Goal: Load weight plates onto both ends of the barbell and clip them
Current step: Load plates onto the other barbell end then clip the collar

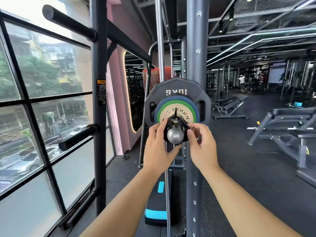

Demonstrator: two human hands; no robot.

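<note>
A grey upright (196, 48) stands just behind the black plate (176, 86) and a window (42, 74) walls the left, while the left hand (157, 149) and right hand (203, 146) pinch the black clip (177, 123), seemingly against the tan plate (168, 112), on the bar end (174, 136); open floor (239, 159) and benches (287, 129) lie right.

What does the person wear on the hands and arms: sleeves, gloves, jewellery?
Nothing covers them. The left hand and the right hand have no gloves, and both forearms are bare to the picture's bottom edge: no sleeve, watch or wristband shows. A small shiny spot at a right-hand finger may be a ring; it is too small to tell.
</note>
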